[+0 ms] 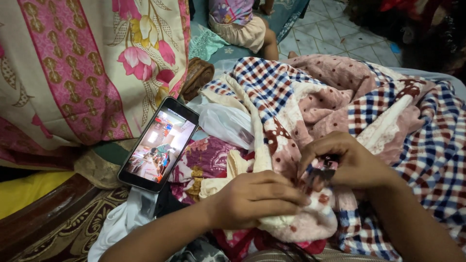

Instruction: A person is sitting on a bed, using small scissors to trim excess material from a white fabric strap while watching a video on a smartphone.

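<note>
Head view, left hand point(255, 199) clenched on pink fleece cloth point(310, 104), right hand point(347, 162) grasping small dark tool point(323, 170), phone point(159, 144) leaning nearby.

soft pink dotted cloth with red-and-blue checked patches point(310, 104) | bunched up, lying in a heap | small dark metal tool point(322, 171) | pressed onto its folded edge

Carved wooden seat point(43, 218) with patterned cushion, heaped checked and pink dotted cloth point(340, 102), phone point(159, 143) propped alongside
</note>
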